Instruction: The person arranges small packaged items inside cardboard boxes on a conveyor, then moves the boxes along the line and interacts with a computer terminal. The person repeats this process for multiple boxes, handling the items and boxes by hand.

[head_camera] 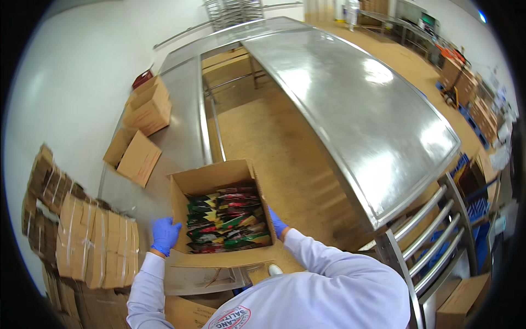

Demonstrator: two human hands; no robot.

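Observation:
An open cardboard box [222, 260] stands before me, filled with rows of flat plastic packets [228, 222] in green, red, yellow and black. My left hand [165, 235], in a blue glove, is at the box's left wall with its thumb towards the edge. My right hand [277, 222], gloved in blue too, presses against the outside of the right wall; its fingers are partly hidden behind the cardboard. Both hands hold the box between them. Under the box's near side is a clear plastic tray or bin [205, 281], only partly visible.
Open cardboard boxes [141, 158] [150, 109] stand on the left steel table [181, 94]. Strapped bundles of flattened cardboard [98, 242] are at the left. A wide steel table [328, 78] spans the right, beside a steel rail rack [427, 234]. A person [352, 14] stands far off.

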